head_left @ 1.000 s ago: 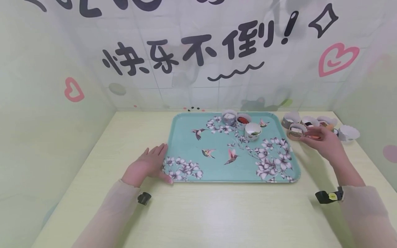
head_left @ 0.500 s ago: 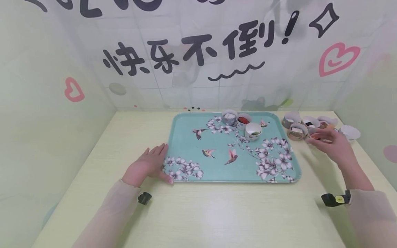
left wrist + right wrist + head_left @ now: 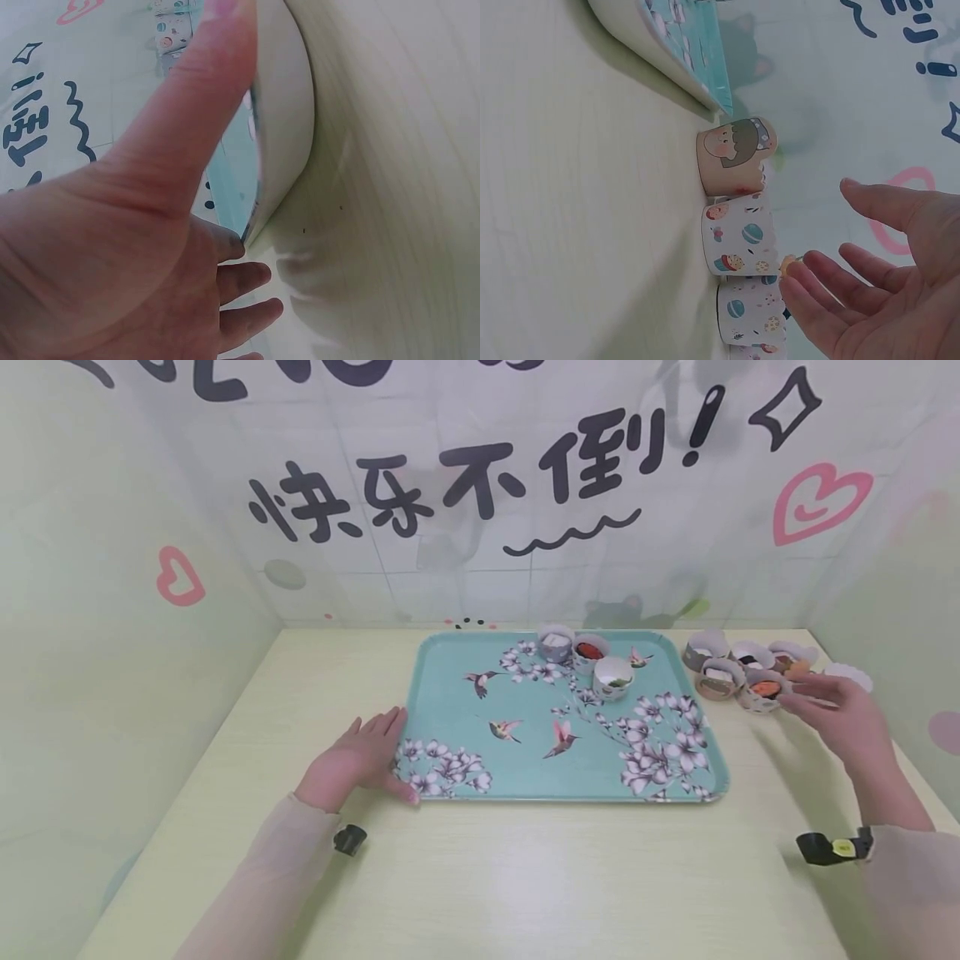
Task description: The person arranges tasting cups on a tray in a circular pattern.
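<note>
My left hand [image 3: 360, 758] lies with straight fingers along the left edge of a turquoise tray [image 3: 450, 672], its thumb at the front corner. In the left wrist view the thumb [image 3: 195, 105] crosses the tray's raised rim [image 3: 281, 105]. Over on the right, my right hand [image 3: 843, 714] hovers by a cluster of paper cupcake cups, fingers loosely bent and thumb spread, holding nothing. Nearest its fingertips is a white patterned cup [image 3: 763, 700] with something orange inside. Beside that stands a brown cup [image 3: 739, 157] with a cartoon face.
Three filled cups stand at the tray's back: one with white pieces [image 3: 555, 647], one with red contents [image 3: 588, 652], one with something green [image 3: 612, 681]. Several more cups, including a grey one [image 3: 705, 652] and a white one [image 3: 849, 675], cluster right of the tray by the wall.
My right hand has moved rightward along the cups, from beside the brown cup to past the cup with orange contents, uncovering it. My left hand and the tray have stayed put.
</note>
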A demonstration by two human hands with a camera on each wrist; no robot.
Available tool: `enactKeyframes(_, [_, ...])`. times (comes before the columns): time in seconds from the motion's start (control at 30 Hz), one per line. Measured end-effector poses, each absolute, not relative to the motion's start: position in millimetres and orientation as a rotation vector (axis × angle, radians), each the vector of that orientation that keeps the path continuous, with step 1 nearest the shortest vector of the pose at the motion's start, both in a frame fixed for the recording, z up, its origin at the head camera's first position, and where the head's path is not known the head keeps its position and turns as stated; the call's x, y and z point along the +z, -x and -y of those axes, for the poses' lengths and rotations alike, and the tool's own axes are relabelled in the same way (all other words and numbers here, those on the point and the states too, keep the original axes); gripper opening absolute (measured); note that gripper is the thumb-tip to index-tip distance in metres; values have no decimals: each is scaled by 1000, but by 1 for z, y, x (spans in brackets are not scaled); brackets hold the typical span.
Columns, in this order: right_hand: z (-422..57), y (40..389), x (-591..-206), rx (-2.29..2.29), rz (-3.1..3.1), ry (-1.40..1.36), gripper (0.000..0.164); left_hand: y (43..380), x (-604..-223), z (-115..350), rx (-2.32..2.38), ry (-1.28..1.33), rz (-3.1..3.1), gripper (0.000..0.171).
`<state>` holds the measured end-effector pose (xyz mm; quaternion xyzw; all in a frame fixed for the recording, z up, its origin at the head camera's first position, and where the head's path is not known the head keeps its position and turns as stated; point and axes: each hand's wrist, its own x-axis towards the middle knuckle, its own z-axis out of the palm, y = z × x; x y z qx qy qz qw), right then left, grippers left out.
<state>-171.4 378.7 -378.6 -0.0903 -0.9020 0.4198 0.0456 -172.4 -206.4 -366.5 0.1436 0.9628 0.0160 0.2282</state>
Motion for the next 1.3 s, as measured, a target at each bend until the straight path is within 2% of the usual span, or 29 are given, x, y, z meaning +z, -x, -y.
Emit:
enactKeyframes(0.3, [-390, 173, -374, 1400, 2557, 709, 25, 173, -366, 205, 64, -381, -2644, 135])
enactKeyframes(0.5, [-400, 180, -373, 1389, 2478, 962, 76, 173, -366, 206, 77, -374, -2638, 134])
enactKeyframes(0.77, [-415, 186, -379, 1407, 2404, 1014, 78, 174, -368, 206, 66, -370, -2636, 135])
enactKeyframes(0.97, [-427, 190, -386, 1435, 2485, 1015, 88, 175, -369, 208, 74, -368, -2640, 135])
enactKeyframes(1.3, [-443, 196, -402, 1487, 2545, 950, 88, 174, -371, 209, 84, -371, -2642, 136])
